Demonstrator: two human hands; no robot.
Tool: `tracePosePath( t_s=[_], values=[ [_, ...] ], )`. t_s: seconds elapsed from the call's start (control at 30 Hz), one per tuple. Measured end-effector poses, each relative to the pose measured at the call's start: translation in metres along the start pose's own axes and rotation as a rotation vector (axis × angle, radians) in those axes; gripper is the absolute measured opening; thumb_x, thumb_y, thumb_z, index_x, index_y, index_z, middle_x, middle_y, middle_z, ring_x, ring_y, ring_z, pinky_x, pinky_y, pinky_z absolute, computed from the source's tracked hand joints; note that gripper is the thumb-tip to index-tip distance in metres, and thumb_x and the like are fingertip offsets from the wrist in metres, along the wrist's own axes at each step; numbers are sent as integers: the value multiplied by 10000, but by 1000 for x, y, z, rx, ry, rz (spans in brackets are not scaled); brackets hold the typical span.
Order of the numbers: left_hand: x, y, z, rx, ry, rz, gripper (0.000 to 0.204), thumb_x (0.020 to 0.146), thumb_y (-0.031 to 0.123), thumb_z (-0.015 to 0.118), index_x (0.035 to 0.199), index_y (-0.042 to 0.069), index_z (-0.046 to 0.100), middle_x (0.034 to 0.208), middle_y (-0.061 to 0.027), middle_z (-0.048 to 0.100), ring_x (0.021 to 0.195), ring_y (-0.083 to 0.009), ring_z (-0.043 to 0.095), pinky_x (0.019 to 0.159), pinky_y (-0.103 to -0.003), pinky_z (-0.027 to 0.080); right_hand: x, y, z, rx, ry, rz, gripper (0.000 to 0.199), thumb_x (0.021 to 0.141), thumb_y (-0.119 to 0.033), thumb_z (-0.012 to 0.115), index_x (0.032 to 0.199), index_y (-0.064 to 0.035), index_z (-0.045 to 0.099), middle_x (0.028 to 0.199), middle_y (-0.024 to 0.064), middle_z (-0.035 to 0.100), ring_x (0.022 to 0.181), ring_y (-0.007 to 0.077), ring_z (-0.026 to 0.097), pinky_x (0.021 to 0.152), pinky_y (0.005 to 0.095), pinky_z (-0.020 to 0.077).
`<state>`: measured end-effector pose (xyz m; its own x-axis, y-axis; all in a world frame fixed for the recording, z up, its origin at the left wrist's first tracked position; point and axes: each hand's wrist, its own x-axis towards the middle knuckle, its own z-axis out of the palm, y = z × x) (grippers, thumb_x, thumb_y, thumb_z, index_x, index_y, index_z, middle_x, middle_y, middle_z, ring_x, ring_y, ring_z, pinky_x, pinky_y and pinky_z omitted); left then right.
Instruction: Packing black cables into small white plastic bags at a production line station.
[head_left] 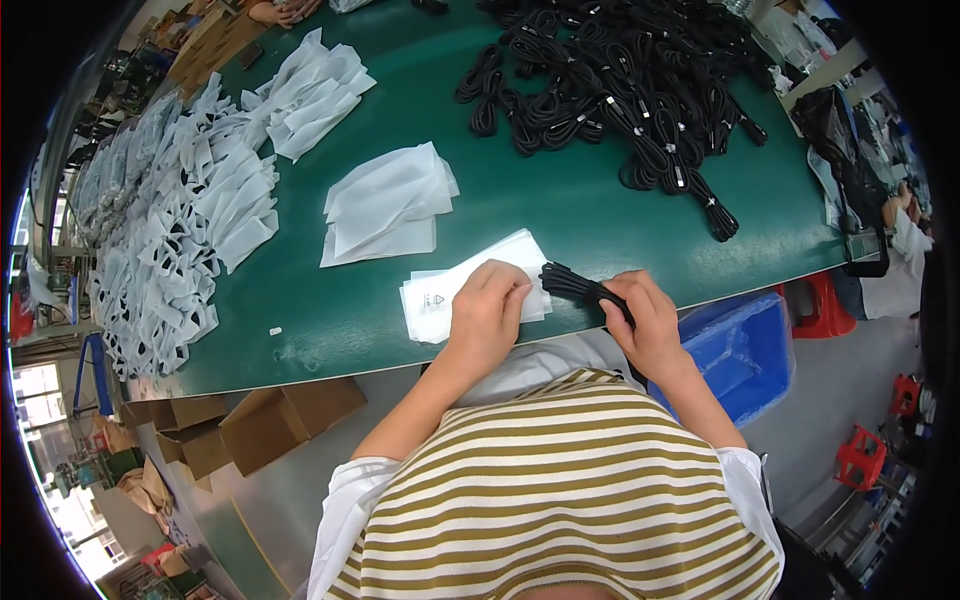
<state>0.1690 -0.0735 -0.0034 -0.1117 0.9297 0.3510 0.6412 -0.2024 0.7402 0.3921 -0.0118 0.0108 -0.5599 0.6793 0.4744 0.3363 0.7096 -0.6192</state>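
Note:
My right hand (645, 315) is closed round a coiled black cable (572, 284), whose folded end points left toward a small stack of frosted white plastic bags (430, 308). On that stack, at the table's near edge, lies my left hand (490, 312). Its fingers are curled and pressed together at the open right side of the top bag, which they seem to pinch; the fingertips are partly hidden. The cable's end is right beside the bag's edge, and I cannot tell whether it is inside. Farther back lies a looser pile of the same bags (390, 205).
Many bundled black cables (630, 90) heap at the far right of the green table (300, 330). Filled bags (190, 220) cover its left side. Below the near edge are a blue bin (735, 360) on the right and cardboard boxes (290, 420) on the left.

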Motion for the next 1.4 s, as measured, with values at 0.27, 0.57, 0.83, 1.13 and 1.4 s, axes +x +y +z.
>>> tracePosePath(
  t_s=[0.27,0.57,0.83,1.13,1.4],
  values=[
    [0,7,-1,211,-54,204,104,809,-47,658,889,-6,607,851,-126,614,779,-314,603,674,-363,489,-3,3,4,-2,105,118,183,829,47,668,993,31,588,915,177,615,774,321,618,673,356,502],
    [-6,1,1,-205,-11,-178,86,845,-37,653,903,16,617,931,-111,633,815,-270,613,742,-348,488,-3,1,4,48,57,9,161,857,19,659,1005,25,596,916,179,619,760,303,619,661,345,498],
    [2,12,-9,-194,-41,158,148,786,-56,685,885,19,604,1001,-108,641,900,-291,601,781,-356,495,7,0,-6,446,-290,662,117,894,-46,654,977,32,628,921,131,631,732,165,594,629,290,489],
    [12,25,-24,-71,24,214,145,778,-21,703,861,32,597,1073,-104,609,1021,-301,562,844,-375,479,19,-27,26,634,1,441,276,831,-59,728,1088,-1,647,1064,87,589,811,140,558,684,255,488],
    [27,32,-42,-831,76,-138,126,967,132,612,896,34,575,1233,-115,557,1194,-252,545,1019,-390,419,56,-41,32,356,121,-97,555,737,-72,817,1263,-64,636,1127,109,581,899,202,599,698,295,519]
  ],
)
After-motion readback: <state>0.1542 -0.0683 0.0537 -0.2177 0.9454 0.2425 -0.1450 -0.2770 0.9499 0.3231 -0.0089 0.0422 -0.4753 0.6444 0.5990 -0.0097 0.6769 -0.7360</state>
